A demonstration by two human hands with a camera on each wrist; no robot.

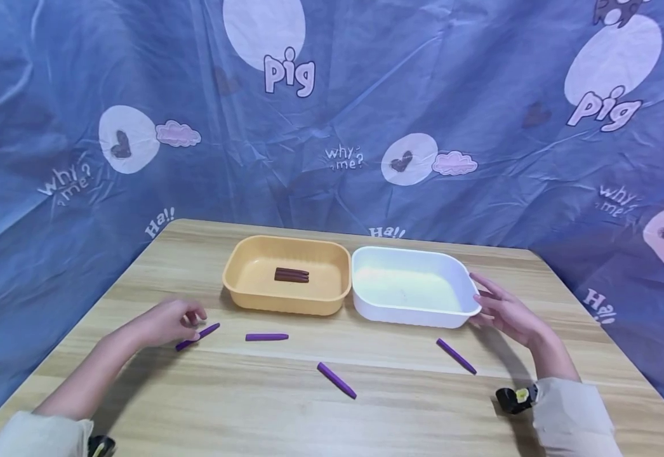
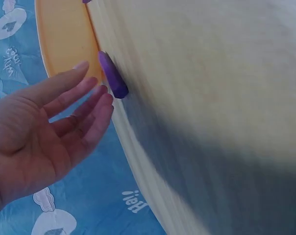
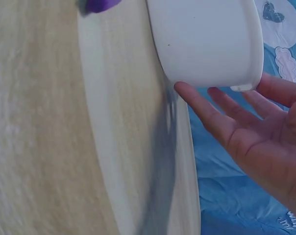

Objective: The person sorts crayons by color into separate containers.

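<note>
My left hand (image 1: 173, 322) hovers over a purple crayon (image 1: 213, 328) on the left of the table. In the left wrist view its fingers are loosely bent, and that crayon (image 2: 113, 77) lies just past the fingertips with nothing gripped. My right hand (image 1: 509, 312) is at the right end of a white plastic bin (image 1: 412, 315), fingers spread. The right wrist view has its fingertips (image 3: 183, 89) right at the wall of the white bin (image 3: 209, 44). Left of that bin stands a yellow-orange bin (image 1: 286, 304) with a few dark brown crayons (image 1: 291, 275) lying inside.
More purple crayons lie in front of the bins: one at centre left (image 1: 266, 337), one nearer the front (image 1: 336, 380) and one at the right (image 1: 456, 355). A blue printed cloth (image 1: 320, 114) hangs behind the wooden table (image 1: 240, 406) and along its sides.
</note>
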